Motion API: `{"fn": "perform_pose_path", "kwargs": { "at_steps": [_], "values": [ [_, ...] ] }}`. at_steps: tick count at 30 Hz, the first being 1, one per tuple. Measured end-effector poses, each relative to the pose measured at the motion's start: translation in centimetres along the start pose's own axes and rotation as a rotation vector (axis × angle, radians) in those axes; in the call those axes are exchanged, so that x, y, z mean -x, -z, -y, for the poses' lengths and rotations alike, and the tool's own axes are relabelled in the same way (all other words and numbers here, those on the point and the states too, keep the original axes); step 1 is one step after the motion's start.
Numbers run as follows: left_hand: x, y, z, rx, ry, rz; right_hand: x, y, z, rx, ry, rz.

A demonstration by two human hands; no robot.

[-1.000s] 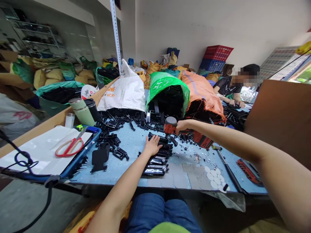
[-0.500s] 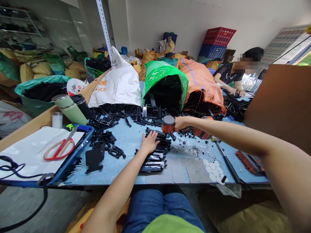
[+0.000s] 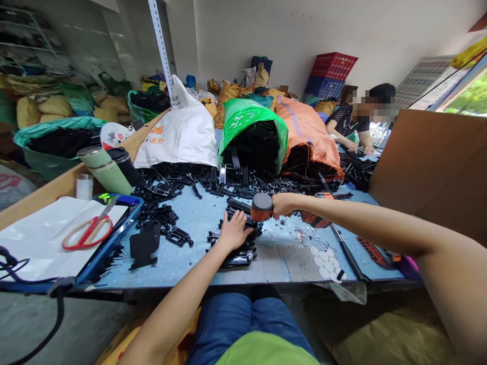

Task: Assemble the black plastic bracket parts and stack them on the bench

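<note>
My right hand (image 3: 283,204) is wrapped around the handle of an orange and black cordless drill (image 3: 262,207). The drill's back end faces me, and its tip is hidden. Right beside it, my left hand (image 3: 233,234) lies on a row of black plastic bracket-like parts (image 3: 239,259), fingers spread and palm down. These parts lie side by side on the blue bench (image 3: 201,223), some with shiny metal bits. The drill is over the far part of the row; whether it touches a part cannot be seen.
Open white (image 3: 182,137), green (image 3: 243,119) and orange sacks (image 3: 310,132) of black parts stand behind. Red scissors (image 3: 89,233) lie on a tray at left. A hammer-like tool (image 3: 348,253), white discs (image 3: 325,261) and a cardboard box (image 3: 429,172) are at right. A co-worker (image 3: 353,121) sits beyond.
The drill in my right hand has come slightly nearer to me along the row of parts. My left hand has slid a little the same way. The view has shifted slightly.
</note>
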State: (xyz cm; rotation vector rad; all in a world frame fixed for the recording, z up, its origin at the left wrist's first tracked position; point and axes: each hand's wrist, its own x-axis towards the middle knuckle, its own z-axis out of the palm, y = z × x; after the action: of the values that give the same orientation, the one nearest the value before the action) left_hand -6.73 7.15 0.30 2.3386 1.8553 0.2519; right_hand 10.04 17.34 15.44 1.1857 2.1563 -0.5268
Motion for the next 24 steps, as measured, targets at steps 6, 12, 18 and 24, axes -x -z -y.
{"fn": "perform_pose_path", "kwargs": {
  "at_steps": [6,12,18,24],
  "values": [
    [5.3,-0.9,-2.6,0.072,0.002,0.010,1.5,-1.2,0.6,0.025,0.016,-0.002],
    [5.5,-1.4,-2.3,0.087,-0.033,-0.016,1.5,-2.2,1.6,0.055,0.034,0.019],
    [7.6,-1.5,-1.8,0.009,-0.092,-0.033,3.4,-2.2,3.5,0.113,0.068,-0.050],
    [8.9,-2.3,-2.2,-0.062,-0.028,-0.093,3.2,-3.3,5.7,0.150,0.117,-0.014]
  ]
}}
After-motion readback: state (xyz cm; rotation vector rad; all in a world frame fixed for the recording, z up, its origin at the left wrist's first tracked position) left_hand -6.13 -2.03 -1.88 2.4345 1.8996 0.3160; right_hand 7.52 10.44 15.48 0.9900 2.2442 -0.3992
